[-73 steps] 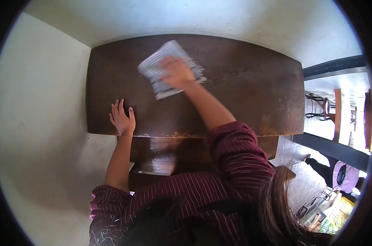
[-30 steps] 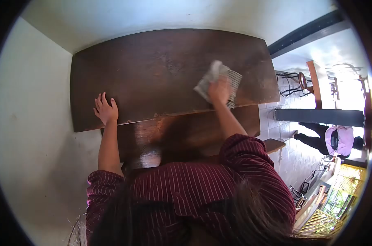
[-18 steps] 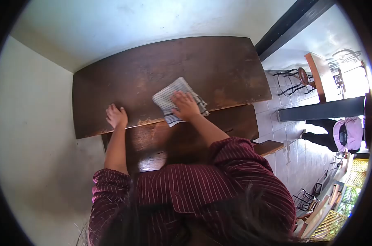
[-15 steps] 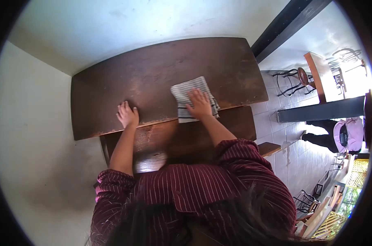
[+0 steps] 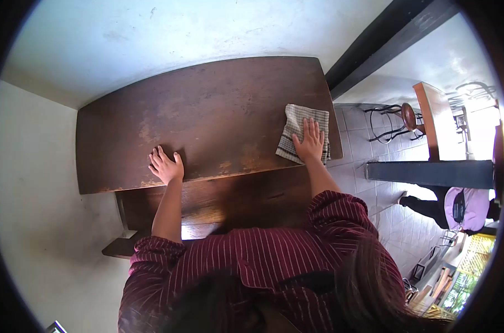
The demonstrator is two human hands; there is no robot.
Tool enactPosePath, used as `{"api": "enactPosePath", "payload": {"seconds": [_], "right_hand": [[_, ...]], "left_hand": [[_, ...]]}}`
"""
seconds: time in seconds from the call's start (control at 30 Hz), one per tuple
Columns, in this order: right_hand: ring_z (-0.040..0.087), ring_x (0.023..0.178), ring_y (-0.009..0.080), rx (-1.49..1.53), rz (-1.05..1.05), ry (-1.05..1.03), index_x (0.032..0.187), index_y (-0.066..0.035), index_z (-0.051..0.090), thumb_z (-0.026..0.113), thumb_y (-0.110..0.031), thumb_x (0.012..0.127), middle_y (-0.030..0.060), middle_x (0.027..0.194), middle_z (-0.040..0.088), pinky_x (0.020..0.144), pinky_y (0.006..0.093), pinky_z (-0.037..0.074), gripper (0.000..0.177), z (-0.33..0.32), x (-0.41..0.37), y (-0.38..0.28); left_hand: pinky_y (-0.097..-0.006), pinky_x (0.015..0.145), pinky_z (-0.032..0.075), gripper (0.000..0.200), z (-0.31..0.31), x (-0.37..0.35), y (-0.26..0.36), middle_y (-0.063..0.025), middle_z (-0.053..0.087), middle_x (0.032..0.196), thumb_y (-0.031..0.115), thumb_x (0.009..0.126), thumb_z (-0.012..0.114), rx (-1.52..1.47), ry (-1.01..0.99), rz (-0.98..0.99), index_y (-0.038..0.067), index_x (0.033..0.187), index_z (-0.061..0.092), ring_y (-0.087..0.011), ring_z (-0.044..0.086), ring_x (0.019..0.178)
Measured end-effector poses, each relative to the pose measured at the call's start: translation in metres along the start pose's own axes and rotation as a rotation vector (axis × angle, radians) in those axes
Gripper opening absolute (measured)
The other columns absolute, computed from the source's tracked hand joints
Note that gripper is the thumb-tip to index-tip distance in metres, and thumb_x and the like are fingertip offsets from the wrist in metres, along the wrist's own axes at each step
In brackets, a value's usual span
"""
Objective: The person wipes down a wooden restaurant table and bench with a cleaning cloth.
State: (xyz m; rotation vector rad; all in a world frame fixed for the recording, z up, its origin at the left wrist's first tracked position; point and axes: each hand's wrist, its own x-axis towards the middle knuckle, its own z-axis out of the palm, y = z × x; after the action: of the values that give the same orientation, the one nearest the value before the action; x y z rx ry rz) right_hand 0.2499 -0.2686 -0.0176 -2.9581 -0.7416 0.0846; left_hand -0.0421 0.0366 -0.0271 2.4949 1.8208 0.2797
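Note:
A folded striped and checked cloth (image 5: 292, 115) lies on the dark brown wooden table (image 5: 207, 111), near its right end. My right hand (image 5: 311, 145) rests flat on top of the cloth, its fingers stretched and slightly apart, pressing rather than gripping. Part of the cloth is hidden under the palm. On the table's near edge at the left, my left hand (image 5: 166, 166) lies palm down with spread fingers and nothing in it. Worn, lighter patches mark the tabletop.
A wooden bench (image 5: 235, 200) runs below the table's near edge. Walls border the back and left, and a dark post (image 5: 368, 58) stands at the back right. Farther right are a stool (image 5: 408, 116), another table (image 5: 428, 116) and a person in a pink top (image 5: 474, 208).
My right hand has slid the cloth rightward along the table, to near its right end. My left hand stays by the near edge, its fingers more spread. The view has shifted somewhat.

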Motion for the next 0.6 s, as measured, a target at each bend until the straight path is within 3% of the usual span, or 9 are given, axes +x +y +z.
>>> {"api": "enactPosePath", "payload": {"seconds": [0.27,0.6], "right_hand": [[0.013,0.136,0.0211,-0.038,0.102,0.062,0.141,-0.018,0.021,0.040,-0.052,0.084,0.0037,0.147,0.016,0.110,0.0423,0.007,0.069,0.004,0.062,0.013],[0.015,0.136,0.0199,-0.063,0.115,0.101,0.141,-0.020,0.021,0.039,-0.052,0.084,0.0032,0.147,0.018,0.109,0.0423,0.009,0.067,0.004,0.106,0.021]], "left_hand": [[-0.0509,0.105,0.017,0.062,0.003,-0.002,-0.002,-0.0078,0.032,0.139,0.037,0.080,0.051,0.014,0.000,-0.006,0.014,0.135,0.033,-0.0263,0.023,0.132],[-0.0490,0.106,0.016,0.061,0.001,-0.002,-0.002,-0.0074,0.031,0.139,0.036,0.080,0.050,0.019,0.013,0.005,0.016,0.135,0.032,-0.0268,0.023,0.132]]}}
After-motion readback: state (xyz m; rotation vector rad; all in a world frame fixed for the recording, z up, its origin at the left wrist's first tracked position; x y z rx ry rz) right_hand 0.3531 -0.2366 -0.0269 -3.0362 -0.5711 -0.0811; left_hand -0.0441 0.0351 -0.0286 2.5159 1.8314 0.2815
